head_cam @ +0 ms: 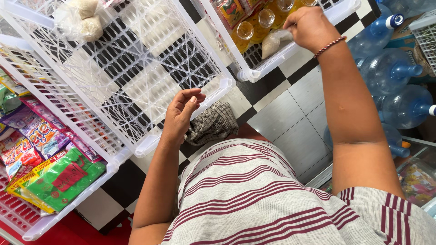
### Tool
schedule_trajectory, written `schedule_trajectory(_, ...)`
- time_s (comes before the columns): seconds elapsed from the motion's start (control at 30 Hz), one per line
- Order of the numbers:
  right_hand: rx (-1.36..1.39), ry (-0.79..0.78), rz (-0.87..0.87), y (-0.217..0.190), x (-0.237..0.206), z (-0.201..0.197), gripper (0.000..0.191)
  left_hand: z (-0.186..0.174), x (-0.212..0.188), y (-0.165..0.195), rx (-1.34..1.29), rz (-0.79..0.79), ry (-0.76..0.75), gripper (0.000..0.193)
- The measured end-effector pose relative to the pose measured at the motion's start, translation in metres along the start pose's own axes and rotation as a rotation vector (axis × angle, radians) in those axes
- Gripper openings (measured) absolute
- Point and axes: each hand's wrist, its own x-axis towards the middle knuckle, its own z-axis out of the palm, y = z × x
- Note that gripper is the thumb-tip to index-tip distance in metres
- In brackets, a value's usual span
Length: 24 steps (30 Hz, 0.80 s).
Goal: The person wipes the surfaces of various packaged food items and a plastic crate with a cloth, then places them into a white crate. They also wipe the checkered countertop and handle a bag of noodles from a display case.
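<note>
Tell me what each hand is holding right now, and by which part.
The right hand pinches a small clear bag of rice by its gathered top, over a white basket. The left hand holds nothing, fingers curled.

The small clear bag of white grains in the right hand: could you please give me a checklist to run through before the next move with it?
1. Grip on the small clear bag: the right hand pinches its top, and the bag hangs at the crate rim. Ok.
2. Bag sealed: the closure is hidden under the fingers. Cannot tell.
3. Room in the upper white crate: the yellow oil bottles crowd that corner. Not ok.
4. Left hand: holds nothing, curled at the edge of the middle white crate. Ok.
5. Middle white crate: mostly bare, only bagged white goods in the far corner. Ok.
</note>
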Motion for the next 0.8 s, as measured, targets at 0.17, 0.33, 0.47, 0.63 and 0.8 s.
schedule_trajectory(0.17,-0.042,0.06,-0.088,-0.027,-0.003,-0.041,0.01,-0.006,0.004,-0.001,-0.02,-0.004,0.005,0.028)
schedule_trajectory(0.33,0.23,-0.13,-0.044,-0.104,-0.045,-0.054,0.012,-0.039,0.01,0.0,-0.079,0.005,0.094,0.028)
schedule_trajectory(0.47,0.38,-0.284,-0.249,-0.179,-0.057,-0.025,0.025,-0.075,0.021,0.004,-0.072,0.018,0.188,0.029)
schedule_trajectory(0.63,0.542,-0.256,-0.476,-0.242,-0.021,0.007,0.028,-0.113,0.048,0.013,-0.165,0.018,0.317,0.031)
schedule_trajectory(0.8,0.758,-0.341,-0.221,-0.289,0.089,0.076,0.025,-0.127,0.056,0.007,-0.34,0.07,0.397,0.038)
